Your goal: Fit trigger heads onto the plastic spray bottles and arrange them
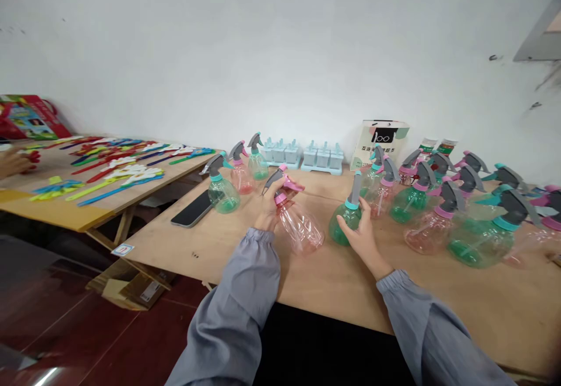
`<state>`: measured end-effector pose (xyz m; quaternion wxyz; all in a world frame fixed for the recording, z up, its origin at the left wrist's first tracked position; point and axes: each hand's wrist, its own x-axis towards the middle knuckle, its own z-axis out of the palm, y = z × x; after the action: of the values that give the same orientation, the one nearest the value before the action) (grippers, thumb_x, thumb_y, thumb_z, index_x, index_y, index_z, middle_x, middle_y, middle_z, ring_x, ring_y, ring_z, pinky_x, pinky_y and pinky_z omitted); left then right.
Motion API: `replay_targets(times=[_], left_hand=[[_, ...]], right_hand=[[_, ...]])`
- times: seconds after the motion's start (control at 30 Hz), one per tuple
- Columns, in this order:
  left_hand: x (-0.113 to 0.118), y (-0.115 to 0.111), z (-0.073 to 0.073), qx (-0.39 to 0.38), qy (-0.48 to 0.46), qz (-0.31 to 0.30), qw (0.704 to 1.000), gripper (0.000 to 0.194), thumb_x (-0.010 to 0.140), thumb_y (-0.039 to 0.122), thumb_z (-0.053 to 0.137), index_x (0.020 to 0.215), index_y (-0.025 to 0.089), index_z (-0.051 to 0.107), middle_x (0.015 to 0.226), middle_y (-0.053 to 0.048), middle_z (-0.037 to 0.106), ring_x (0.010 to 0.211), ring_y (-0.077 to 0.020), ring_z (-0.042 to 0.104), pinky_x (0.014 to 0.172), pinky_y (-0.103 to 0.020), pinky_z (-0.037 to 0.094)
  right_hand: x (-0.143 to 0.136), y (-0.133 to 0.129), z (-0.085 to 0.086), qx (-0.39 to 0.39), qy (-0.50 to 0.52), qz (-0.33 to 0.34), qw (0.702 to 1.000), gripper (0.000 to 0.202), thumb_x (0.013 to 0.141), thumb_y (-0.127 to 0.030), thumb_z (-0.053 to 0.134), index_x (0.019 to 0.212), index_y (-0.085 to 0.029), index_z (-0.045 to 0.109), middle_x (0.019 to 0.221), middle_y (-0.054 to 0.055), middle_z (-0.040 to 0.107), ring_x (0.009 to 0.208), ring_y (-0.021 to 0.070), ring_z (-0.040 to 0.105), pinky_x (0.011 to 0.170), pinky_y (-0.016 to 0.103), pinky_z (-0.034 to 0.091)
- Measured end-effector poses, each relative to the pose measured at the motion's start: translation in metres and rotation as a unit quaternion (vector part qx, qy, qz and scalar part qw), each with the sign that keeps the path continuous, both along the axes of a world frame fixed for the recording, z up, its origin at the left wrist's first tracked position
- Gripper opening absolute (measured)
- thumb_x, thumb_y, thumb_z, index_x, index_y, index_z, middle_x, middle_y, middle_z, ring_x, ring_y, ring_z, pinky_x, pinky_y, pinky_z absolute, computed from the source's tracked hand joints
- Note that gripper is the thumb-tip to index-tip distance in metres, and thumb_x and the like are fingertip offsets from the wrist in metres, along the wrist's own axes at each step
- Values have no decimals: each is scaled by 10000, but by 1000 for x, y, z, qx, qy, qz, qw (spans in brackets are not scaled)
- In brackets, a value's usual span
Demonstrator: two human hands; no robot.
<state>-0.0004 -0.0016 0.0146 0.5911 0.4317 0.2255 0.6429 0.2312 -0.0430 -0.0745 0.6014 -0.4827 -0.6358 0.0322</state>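
Observation:
A clear pink spray bottle (301, 226) with a pink and grey trigger head leans in my left hand (270, 202), whose fingers wrap round its neck and trigger. My right hand (360, 231) grips a green spray bottle (342, 222) with a grey and turquoise head, held upright at the table's middle. Left of them stand a green spray bottle (224, 194), a pink spray bottle (241, 177) and another green spray bottle (258, 165). To the right, several more pink and green bottles crowd together, among them a large green spray bottle (475, 241).
A black phone (193, 208) lies on the wooden table (175, 251). Pale blue ice-pop moulds (323, 159) and a printed card box (363, 146) stand by the wall. On the left table (99, 214) are colourful hand-shaped plastic pieces (120, 190); another person's hand (15, 161) is there.

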Motion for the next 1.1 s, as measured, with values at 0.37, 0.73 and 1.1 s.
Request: replay_targets(times=[0.37,0.73,1.1], left_hand=[[-2,-2,-8,47,22,-52,997,483,707,676,627,775,198,643,755,-60,721,859,-264,741,650,-325,558],[1,-5,1,38,17,0,999,428,710,606,688,786,186,658,777,-67,729,983,-286,733,690,-304,564],[-51,-27,5,7,75,204,976,397,630,424,843,915,162,755,1012,-90,765,947,-226,727,715,-263,562]], right_hand=[[3,3,-3,1,-6,3,1000,739,830,-447,675,1433,-178,343,1409,184,511,1316,300,523,1120,516,425],[2,2,-1,-3,2,6,1000,735,824,-449,683,1428,-194,350,1394,169,521,1307,297,523,1119,522,421],[0,-1,2,0,18,12,1000,728,826,-465,690,1416,-195,361,1377,165,514,1293,302,522,1134,550,388]])
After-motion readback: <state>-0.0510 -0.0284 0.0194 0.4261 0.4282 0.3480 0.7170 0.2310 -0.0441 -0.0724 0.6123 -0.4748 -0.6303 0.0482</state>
